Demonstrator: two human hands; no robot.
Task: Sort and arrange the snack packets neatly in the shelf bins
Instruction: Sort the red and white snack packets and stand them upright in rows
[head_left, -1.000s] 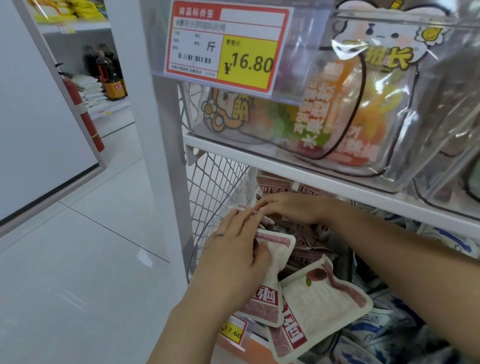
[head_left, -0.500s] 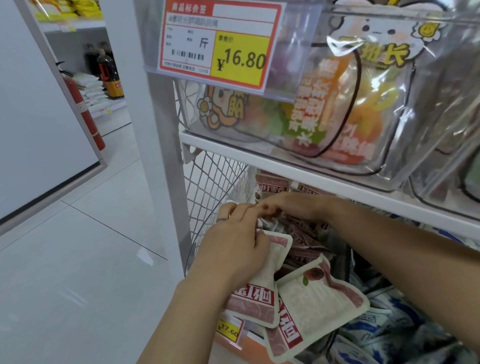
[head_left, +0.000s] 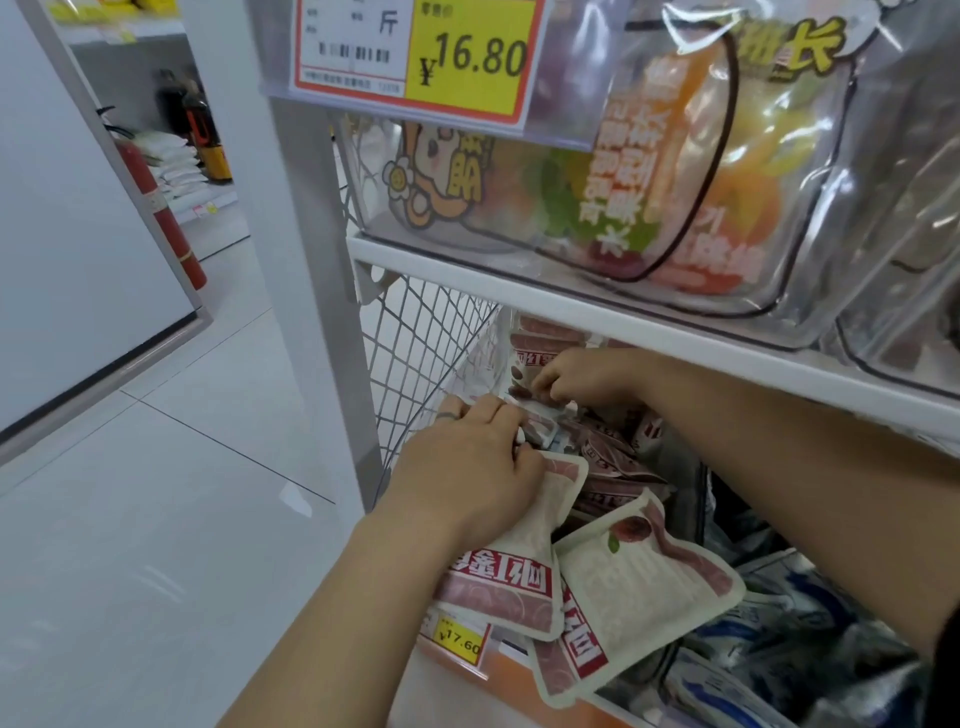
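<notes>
The fingers of the left hand (head_left: 467, 467) curl over the top edge of a flat white-and-pink snack pouch with a red label (head_left: 519, 571). The thumb presses on its face, holding it at the front of the white wire-sided shelf bin (head_left: 415, 353). The right hand (head_left: 587, 379) has bent fingertips pinching among small dark-red snack packets (head_left: 608, 457) heaped deeper inside, under the white shelf board (head_left: 571, 306). A second matching pouch (head_left: 639, 587) lies just beside the first.

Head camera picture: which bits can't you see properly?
Head view:
- Small print on the price tag: blurred, and the tag's top is cut by the frame edge.
- Blue-white packets: partly behind the right forearm, cut by the bottom edge.
- Red packets at the back: hidden under the shelf.
</notes>
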